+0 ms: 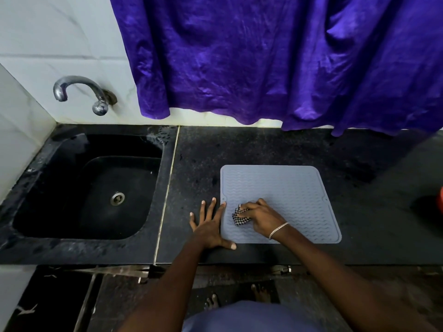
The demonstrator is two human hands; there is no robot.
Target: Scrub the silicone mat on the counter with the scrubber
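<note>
A grey-blue silicone mat (287,188) with a wavy ribbed surface lies flat on the dark counter (263,144). My right hand (260,215) presses a small black-and-white checked scrubber (239,218) onto the mat's near-left part, fingers closed over it. A silver bracelet sits on that wrist. My left hand (209,224) lies flat on the counter with fingers spread, its index fingertip and thumb touching the mat's left edge and near-left corner.
A black sink (96,188) with a metal drain is set into the counter at the left, under a chrome tap (81,92). A purple cloth (275,56) hangs over the back wall. A red object (440,200) shows at the right edge.
</note>
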